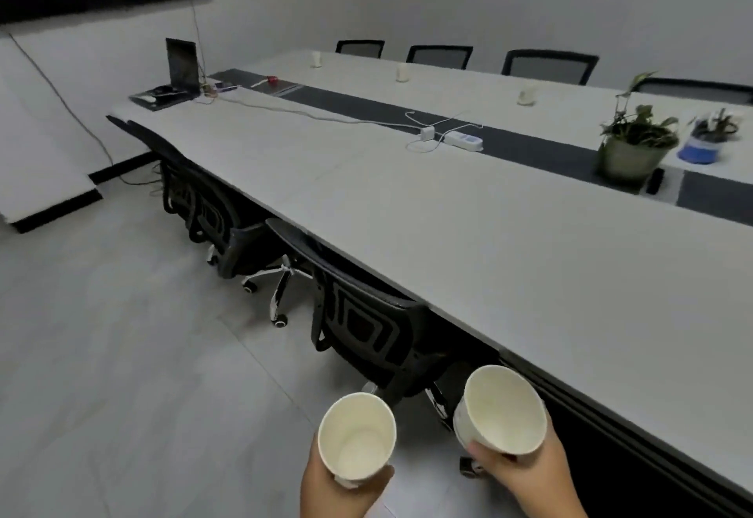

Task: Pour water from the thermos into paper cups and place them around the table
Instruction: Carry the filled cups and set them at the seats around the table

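A: Paper cups, one in each hand, low in the view. The left hand (342, 489) curls round the left cup (357, 438), thumb on its right side, the other fingers hidden behind it. The right hand (517, 477) wraps the right cup (503, 409) from below, thumb pressed on its near wall.

B: Where are they relative to the table?

A: Both are held over the grey floor (122, 354), beside the near edge of the long white table (448, 232), not above it. Their open mouths face the camera; the insides look pale, and I cannot tell whether they hold water.

B: What is just past the hands?

A: A black mesh office chair (366, 330) is pushed under the table edge, with more chairs (212, 216) further along the same side.

B: And on the table?

A: Three more cups stand along the far side: a far cup (316, 59), a middle cup (402, 72) and a nearer cup (527, 94), each before a chair back. A dark strip runs down the middle, bearing a white power strip (463, 140) with cables and a potted plant (633, 146). A laptop (182, 67) stands open at the far left end.
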A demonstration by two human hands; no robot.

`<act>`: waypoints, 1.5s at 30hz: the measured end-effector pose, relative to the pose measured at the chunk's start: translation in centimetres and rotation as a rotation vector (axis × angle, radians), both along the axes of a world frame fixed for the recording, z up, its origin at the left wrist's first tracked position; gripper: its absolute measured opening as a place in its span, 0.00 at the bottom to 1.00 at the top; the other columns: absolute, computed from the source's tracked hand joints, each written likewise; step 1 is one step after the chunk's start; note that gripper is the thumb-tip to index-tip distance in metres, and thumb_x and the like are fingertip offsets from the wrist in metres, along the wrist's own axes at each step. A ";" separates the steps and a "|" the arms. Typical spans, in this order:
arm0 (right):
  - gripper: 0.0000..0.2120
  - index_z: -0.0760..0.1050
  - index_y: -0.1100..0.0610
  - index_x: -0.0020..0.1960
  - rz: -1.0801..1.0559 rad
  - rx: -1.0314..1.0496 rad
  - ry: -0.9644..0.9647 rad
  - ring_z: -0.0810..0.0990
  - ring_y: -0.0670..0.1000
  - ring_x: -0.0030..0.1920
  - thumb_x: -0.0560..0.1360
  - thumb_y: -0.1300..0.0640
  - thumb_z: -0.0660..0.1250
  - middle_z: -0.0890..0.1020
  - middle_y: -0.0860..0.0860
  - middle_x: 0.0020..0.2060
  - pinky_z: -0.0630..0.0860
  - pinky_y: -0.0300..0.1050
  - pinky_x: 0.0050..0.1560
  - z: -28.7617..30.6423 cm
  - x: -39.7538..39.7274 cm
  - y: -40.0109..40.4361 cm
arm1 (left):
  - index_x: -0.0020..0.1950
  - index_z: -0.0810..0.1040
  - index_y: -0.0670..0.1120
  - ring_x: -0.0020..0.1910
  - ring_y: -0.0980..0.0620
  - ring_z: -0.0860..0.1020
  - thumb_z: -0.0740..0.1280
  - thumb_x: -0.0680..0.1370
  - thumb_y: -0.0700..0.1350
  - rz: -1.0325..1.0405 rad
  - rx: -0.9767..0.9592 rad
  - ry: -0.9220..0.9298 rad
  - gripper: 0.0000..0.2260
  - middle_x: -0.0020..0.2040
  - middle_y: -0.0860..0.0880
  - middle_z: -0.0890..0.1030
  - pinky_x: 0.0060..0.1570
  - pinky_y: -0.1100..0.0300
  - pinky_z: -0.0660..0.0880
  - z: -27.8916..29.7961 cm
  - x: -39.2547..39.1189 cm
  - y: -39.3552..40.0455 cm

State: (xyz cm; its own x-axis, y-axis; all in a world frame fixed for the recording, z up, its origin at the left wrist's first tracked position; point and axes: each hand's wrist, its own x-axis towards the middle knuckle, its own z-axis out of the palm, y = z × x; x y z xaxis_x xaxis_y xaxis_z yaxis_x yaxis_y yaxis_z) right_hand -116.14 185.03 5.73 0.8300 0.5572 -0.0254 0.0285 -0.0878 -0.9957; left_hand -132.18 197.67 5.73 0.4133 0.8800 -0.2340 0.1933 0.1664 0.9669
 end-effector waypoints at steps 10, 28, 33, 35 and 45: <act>0.34 0.70 0.43 0.48 -0.318 -0.016 -0.052 0.77 0.32 0.45 0.53 0.72 0.77 0.80 0.41 0.43 0.72 0.30 0.40 2.5 10.6 5.2 | 0.49 0.73 0.49 0.45 0.54 0.76 0.74 0.57 0.23 -0.190 0.084 -0.149 0.30 0.46 0.49 0.78 0.45 0.62 0.70 2.3 16.9 9.6; 0.31 0.68 0.43 0.48 -0.537 -0.177 0.044 0.75 0.33 0.45 0.57 0.69 0.77 0.75 0.37 0.45 0.68 0.25 0.42 -0.8 27.2 15.6 | 0.61 0.68 0.47 0.52 0.50 0.72 0.77 0.64 0.37 -0.288 0.182 0.043 0.30 0.56 0.48 0.74 0.52 0.56 0.69 -2.2 44.5 33.6; 0.35 0.67 0.51 0.56 -0.615 -0.232 0.052 0.74 0.50 0.50 0.55 0.69 0.78 0.75 0.38 0.46 0.65 0.43 0.51 -3.2 30.6 18.0 | 0.61 0.68 0.43 0.50 0.48 0.73 0.76 0.64 0.37 -0.230 0.195 0.093 0.29 0.57 0.44 0.76 0.51 0.56 0.69 -5.2 50.0 38.0; 0.35 0.66 0.51 0.56 -0.646 -0.238 0.054 0.73 0.51 0.51 0.56 0.69 0.78 0.74 0.37 0.46 0.65 0.43 0.52 -3.8 31.7 19.1 | 0.61 0.68 0.42 0.51 0.47 0.73 0.76 0.64 0.37 -0.223 0.215 0.095 0.29 0.57 0.43 0.76 0.52 0.56 0.70 -6.1 51.7 39.4; 0.31 0.68 0.43 0.47 -0.741 -0.198 0.067 0.73 0.36 0.46 0.57 0.69 0.77 0.75 0.38 0.45 0.66 0.41 0.50 -6.8 34.9 21.3 | 0.63 0.68 0.44 0.55 0.50 0.73 0.77 0.63 0.39 -0.114 0.217 0.063 0.32 0.60 0.46 0.75 0.57 0.57 0.71 -9.4 57.4 44.3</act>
State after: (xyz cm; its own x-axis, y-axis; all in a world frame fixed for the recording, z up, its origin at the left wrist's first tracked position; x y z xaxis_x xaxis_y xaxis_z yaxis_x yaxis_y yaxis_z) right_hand -81.26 206.29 -1.02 0.9778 -0.1644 -0.1298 -0.1669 -0.2372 -0.9570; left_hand -74.76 242.00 -3.72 0.5033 0.8611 -0.0726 0.2595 -0.0705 0.9632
